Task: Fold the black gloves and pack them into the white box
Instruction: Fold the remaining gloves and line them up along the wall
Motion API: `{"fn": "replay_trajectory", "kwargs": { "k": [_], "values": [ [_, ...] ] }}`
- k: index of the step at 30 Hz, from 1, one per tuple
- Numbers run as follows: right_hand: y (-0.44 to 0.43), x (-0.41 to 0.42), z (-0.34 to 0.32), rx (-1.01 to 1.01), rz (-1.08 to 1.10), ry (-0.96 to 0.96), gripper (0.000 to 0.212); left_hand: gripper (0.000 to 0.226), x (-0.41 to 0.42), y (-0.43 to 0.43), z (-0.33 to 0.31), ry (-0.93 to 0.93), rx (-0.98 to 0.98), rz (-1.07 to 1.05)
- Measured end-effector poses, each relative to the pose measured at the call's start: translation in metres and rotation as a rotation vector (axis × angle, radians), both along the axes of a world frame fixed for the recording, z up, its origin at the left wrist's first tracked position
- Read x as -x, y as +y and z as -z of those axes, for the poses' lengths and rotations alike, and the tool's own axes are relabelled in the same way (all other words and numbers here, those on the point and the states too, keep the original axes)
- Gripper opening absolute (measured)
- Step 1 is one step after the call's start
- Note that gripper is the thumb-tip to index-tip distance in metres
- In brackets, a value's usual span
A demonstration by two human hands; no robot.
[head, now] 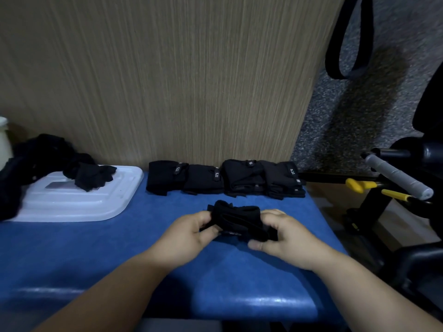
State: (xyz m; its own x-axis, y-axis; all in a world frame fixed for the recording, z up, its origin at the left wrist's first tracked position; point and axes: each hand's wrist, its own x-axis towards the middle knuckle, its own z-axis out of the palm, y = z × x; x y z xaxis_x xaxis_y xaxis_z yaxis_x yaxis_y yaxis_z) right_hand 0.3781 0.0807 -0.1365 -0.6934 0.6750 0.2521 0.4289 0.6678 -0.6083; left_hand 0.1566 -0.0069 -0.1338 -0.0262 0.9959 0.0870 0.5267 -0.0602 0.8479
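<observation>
Your left hand (pixel 189 233) and right hand (pixel 282 238) both pinching one black glove (pixel 237 221) at lower centre, folded gloves (pixel 225 178) in a row behind it, white box (pixel 79 202) at left, loose gloves (pixel 36 156) heaped on it.

A bunched black glove (pixel 236 220) is sitting centrally; folded gloves (pixel 225 178) are lying in a row at its twelve o'clock, the white box (pixel 79 200) at ten.
</observation>
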Motion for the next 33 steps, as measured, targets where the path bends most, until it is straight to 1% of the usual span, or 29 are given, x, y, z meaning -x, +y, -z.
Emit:
{"fn": "replay_trajectory", "kwargs": {
  "k": [2,3,5,6,8,10,12,15,17,20,22,24,25,26,27,29,30,31,33],
  "values": [
    [0.0,0.001,-0.003,0.043,0.055,0.033,0.016,0.016,-0.004,-0.001,-0.002,-0.101,-0.004,0.005],
    [-0.001,0.002,-0.004,0.083,0.072,0.056,0.008,0.014,-0.006,-0.001,-0.003,-0.122,-0.011,-0.005],
    [-0.003,0.004,-0.004,0.169,0.087,0.116,0.006,0.013,-0.009,-0.001,-0.004,-0.068,-0.027,-0.061],
    [-0.003,0.005,-0.003,0.216,0.106,0.144,0.001,0.015,-0.01,-0.001,-0.003,-0.036,-0.029,-0.097],
    [-0.004,0.007,-0.003,0.272,0.166,0.179,0.012,0.015,-0.011,0.001,-0.003,-0.014,-0.019,-0.157],
    [-0.005,0.01,-0.003,0.287,0.228,0.174,0.021,0.016,-0.014,0.002,-0.002,-0.017,-0.021,-0.208],
    [-0.007,0.013,-0.003,0.278,0.288,0.157,0.028,0.024,-0.017,0.003,-0.001,-0.005,-0.039,-0.253],
    [-0.008,0.019,-0.002,0.247,0.388,0.123,0.025,0.043,-0.02,0.004,-0.001,0.02,-0.061,-0.321],
    [-0.01,0.021,-0.001,0.218,0.445,0.059,0.022,0.052,-0.022,0.005,0.0,0.058,-0.061,-0.356],
    [-0.014,0.024,-0.003,0.123,0.477,-0.04,0.024,0.058,-0.025,0.003,0.001,0.171,-0.109,-0.376],
    [-0.016,0.027,-0.005,0.055,0.493,-0.096,0.027,0.057,-0.026,-0.001,0.003,0.299,-0.207,-0.368],
    [-0.017,0.03,-0.005,-0.007,0.51,-0.135,0.031,0.053,-0.028,-0.003,0.003,0.437,-0.291,-0.299],
    [-0.018,0.03,-0.006,-0.032,0.516,-0.138,0.033,0.051,-0.029,-0.004,0.003,0.501,-0.295,-0.237],
    [-0.019,0.03,-0.006,-0.055,0.516,-0.125,0.037,0.049,-0.03,-0.004,0.004,0.563,-0.268,-0.171],
    [-0.021,0.029,-0.008,-0.086,0.506,-0.102,0.041,0.053,-0.03,-0.004,0.005,0.623,-0.227,-0.119],
    [-0.024,0.027,-0.01,-0.173,0.424,-0.073,0.048,0.071,-0.03,-0.003,0.009,0.717,-0.166,-0.059],
    [-0.026,0.027,-0.011,-0.211,0.346,-0.101,0.05,0.077,-0.03,-0.003,0.011,0.74,-0.136,-0.046],
    [-0.028,0.028,-0.011,-0.233,0.264,-0.156,0.051,0.076,-0.03,-0.002,0.011,0.753,-0.11,-0.037],
    [-0.03,0.031,-0.006,-0.198,0.158,-0.314,0.053,0.064,-0.029,-0.002,0.011,0.774,-0.051,-0.03]
  ]
}}
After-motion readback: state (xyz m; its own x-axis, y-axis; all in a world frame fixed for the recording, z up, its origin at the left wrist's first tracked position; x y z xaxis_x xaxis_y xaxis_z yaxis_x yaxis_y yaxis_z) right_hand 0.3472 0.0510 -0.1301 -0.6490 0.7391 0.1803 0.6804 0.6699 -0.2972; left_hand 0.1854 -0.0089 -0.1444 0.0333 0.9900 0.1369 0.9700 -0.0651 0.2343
